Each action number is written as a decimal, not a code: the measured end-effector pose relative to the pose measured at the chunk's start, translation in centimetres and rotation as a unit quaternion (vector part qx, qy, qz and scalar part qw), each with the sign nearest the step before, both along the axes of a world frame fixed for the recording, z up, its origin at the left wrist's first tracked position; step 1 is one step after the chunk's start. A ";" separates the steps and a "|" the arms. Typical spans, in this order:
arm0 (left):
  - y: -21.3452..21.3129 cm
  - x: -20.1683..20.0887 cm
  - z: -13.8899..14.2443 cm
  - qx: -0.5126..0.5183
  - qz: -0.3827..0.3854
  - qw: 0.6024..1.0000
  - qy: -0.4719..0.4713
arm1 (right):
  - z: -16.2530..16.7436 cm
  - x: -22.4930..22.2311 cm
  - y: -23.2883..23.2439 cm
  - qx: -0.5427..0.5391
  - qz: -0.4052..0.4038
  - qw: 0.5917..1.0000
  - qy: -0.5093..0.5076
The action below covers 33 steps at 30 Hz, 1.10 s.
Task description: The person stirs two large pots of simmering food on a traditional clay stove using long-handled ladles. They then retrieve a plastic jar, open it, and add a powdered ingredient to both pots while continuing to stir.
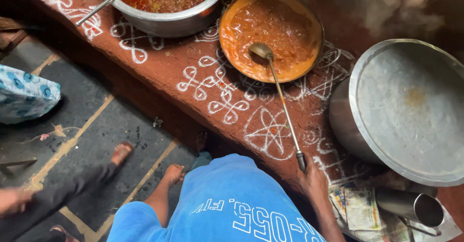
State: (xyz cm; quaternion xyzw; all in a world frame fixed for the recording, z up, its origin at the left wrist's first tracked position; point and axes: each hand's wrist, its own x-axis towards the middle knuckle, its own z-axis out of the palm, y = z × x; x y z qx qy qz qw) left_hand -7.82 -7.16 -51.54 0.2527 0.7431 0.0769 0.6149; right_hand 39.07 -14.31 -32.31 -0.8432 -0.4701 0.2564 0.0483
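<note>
Right hand point(311, 178) grips the rigid, light ladle point(280, 94) at its handle end; bowl at 11 o'clock in curry pan point(231, 14). Left hand unseen.

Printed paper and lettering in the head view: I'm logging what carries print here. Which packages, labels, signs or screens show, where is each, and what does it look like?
Printed paper sheets: lower right on the red ledge, beside the right hand that holds the ladle; flat, crumpled, pale with coloured blocks.
White lettering on the blue shirt: bottom centre, block characters.
No packages, signs or screens are in view.
</note>
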 end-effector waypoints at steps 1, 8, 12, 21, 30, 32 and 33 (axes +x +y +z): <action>-0.1 0.0 -0.1 0.003 -0.004 1.000 -0.003 | 0.6 0.1 0.5 -0.013 0.002 1.000 -0.011; -0.5 -0.1 0.2 -0.028 0.005 0.999 -0.016 | 4.5 1.9 4.1 -0.054 0.070 0.994 -0.064; -0.3 0.1 1.1 -0.028 0.010 0.999 -0.022 | 7.0 3.5 6.8 -0.061 0.128 0.985 -0.100; 0.3 0.2 1.8 -0.023 0.002 1.000 -0.003 | 10.5 3.5 12.3 -0.057 0.181 0.975 -0.120; 0.4 -0.7 1.5 -0.028 0.016 0.999 -0.006 | 8.3 2.6 14.1 -0.053 0.177 0.973 -0.140; 0.7 -0.8 1.4 -0.023 -0.004 1.000 0.007 | 7.2 2.9 14.4 -0.037 0.177 0.974 -0.140; 0.8 -0.9 1.4 -0.026 0.000 1.000 -0.002 | 6.7 3.1 14.6 -0.039 0.178 0.973 -0.142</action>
